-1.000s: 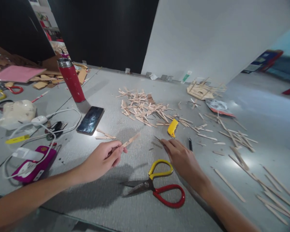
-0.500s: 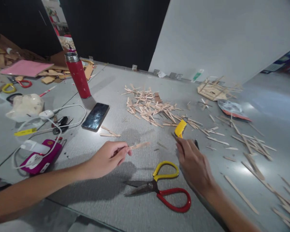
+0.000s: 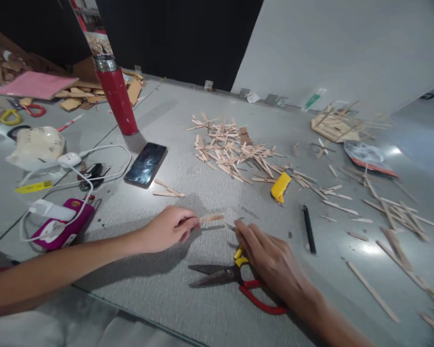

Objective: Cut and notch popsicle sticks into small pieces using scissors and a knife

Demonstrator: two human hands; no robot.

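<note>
My left hand [image 3: 173,224] pinches a short wooden craft stick piece [image 3: 213,218] that points right, toward the other hand. My right hand [image 3: 271,255] hovers over the handles of the scissors [image 3: 226,275], its fingers closed together. A thin sliver pokes out at those fingertips, close to the stick's end; its kind is too small to tell. The scissors lie with blades apart and pointing left, their yellow handle mostly hidden under my right hand. Beyond it rest a yellow utility knife [image 3: 281,187] and a slim black pen-like tool [image 3: 309,230].
A heap of cut craft sticks [image 3: 231,149] lies mid-table, with longer sticks [image 3: 372,291] scattered right. A stick structure [image 3: 336,126] stands at back right. On the left are a phone [image 3: 145,165], a red bottle [image 3: 116,99], a purple power bank [image 3: 67,226] and a white cable.
My right hand has moved left and nearer, from beside the yellow knife to over the scissors' handles, fingertips close to the stick. My left hand keeps its hold on the stick. The view has shifted slightly.
</note>
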